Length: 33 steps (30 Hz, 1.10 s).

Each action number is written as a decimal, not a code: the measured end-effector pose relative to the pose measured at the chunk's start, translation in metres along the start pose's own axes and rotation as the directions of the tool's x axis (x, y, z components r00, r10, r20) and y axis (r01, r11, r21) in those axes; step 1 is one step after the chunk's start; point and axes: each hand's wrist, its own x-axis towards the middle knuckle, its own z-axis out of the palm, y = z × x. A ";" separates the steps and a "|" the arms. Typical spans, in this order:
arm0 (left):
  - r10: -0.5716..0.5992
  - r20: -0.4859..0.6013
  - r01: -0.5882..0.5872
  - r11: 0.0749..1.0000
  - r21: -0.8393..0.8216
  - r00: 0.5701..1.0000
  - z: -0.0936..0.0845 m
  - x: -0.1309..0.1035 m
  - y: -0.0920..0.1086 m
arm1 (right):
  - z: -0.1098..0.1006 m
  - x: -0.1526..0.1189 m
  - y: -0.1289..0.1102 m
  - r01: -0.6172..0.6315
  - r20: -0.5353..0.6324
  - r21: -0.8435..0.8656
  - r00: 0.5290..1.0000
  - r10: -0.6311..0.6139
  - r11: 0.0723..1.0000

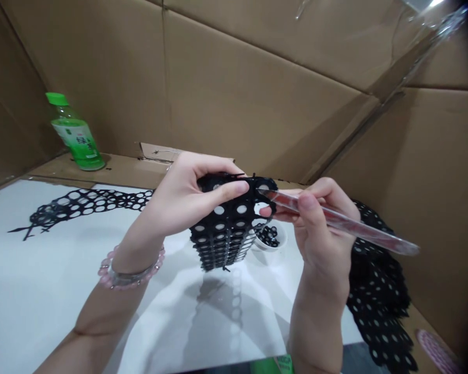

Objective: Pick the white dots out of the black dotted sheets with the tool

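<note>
My left hand grips the top edge of a black sheet with rows of round pale spots, thumb on the near face. The sheet hangs down above the white work surface. My right hand is closed around a slim pointed tool with a clear and reddish handle; its exact kind is unclear. The tool's dark tip touches or nearly touches the sheet's upper right part, beside an open hole. One right fingertip shows behind the sheet there.
A white cup with small black pieces stands behind the sheet. At left lies a black strip of open rings. Spotted black sheets are heaped at right. A green drink bottle stands back left. Cardboard walls enclose the area.
</note>
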 end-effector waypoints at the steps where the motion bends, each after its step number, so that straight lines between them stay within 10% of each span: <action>1: -0.001 0.000 0.001 1.000 -0.001 1.000 0.000 0.000 0.001 | -0.001 0.000 -0.001 -0.003 0.005 0.016 1.000 0.003 1.000; 12: -0.061 -0.123 0.030 0.971 -0.236 0.991 0.010 0.005 -0.014 | -0.007 0.008 0.013 -0.090 0.191 0.089 0.979 0.071 0.992; 25: -0.086 0.403 0.254 0.887 -0.385 0.911 -0.001 0.012 -0.028 | -0.006 0.004 0.008 -0.259 0.376 0.008 0.896 0.237 0.966; 33: -0.123 0.025 0.119 0.854 -0.506 0.992 0.001 0.009 -0.018 | 0.008 0.004 0.017 -0.148 0.213 0.198 0.971 0.105 0.969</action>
